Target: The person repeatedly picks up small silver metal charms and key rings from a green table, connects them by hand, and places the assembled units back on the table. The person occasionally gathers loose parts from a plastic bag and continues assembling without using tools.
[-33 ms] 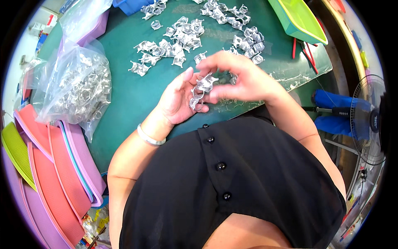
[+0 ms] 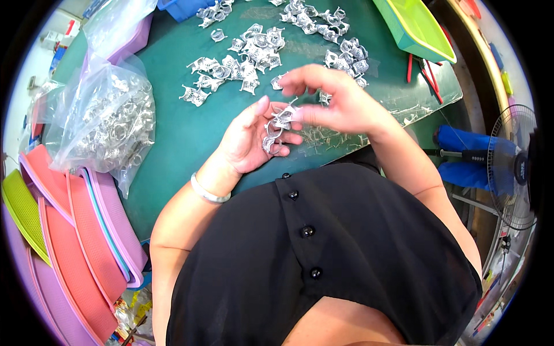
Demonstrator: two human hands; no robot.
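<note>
My left hand (image 2: 245,141) is palm up with its fingers curled around a few silver openwork rings (image 2: 272,139). The uppermost silver ring (image 2: 284,117) lies over the fingers, tilted. My right hand (image 2: 340,104) is beside it on the right, fingers and thumb spread apart, with the thumb tip at the edge of that ring. Beyond the hands, loose piles of similar silver rings (image 2: 259,49) lie on the green table (image 2: 173,130). One single ring (image 2: 277,82) sits close to my right fingertips.
At the left stands a clear plastic bag (image 2: 118,118) full of rings, above stacked pink and purple baskets (image 2: 92,230). A green basket (image 2: 418,32) and red-handled pliers (image 2: 430,81) are at the far right. A fan (image 2: 511,167) stands beyond the table's right edge.
My right thumb has moved up along the upper ring, and the right fingers have shifted slightly. The upper ring has tilted a little in my left hand, which has barely moved.
</note>
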